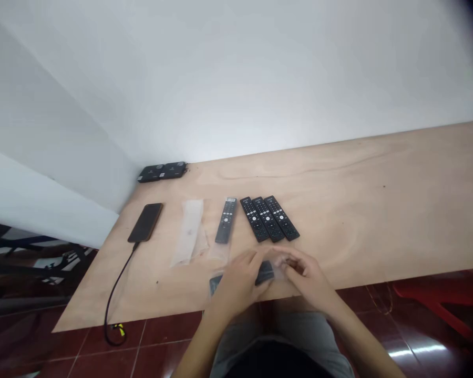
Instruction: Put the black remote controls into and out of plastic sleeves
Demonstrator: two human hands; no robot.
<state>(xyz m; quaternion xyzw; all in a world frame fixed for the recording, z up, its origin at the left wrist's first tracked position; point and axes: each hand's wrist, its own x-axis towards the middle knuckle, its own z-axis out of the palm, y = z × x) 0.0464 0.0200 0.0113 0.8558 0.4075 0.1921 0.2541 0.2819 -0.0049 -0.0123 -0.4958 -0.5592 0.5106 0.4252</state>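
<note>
My left hand (pixel 239 281) and my right hand (pixel 305 278) meet at the near edge of the wooden table (pixel 378 210). Between them lies a black remote (pixel 265 273), partly hidden, with a clear plastic bag around one end. The left hand's fingers curl over the remote's body. My right hand pinches the plastic at the other end. Just beyond my hands, three bare black remotes (pixel 270 218) lie side by side. Another remote in a clear bag (pixel 225 220) lies to their left.
Empty clear bags (pixel 189 231) lie left of the bagged remote. A black phone (pixel 145 222) with a cable (pixel 116 294) trailing off the table edge lies further left. Two small black boxes (pixel 162 171) rest against the white wall. A red stool (pixel 437 304) stands at the right.
</note>
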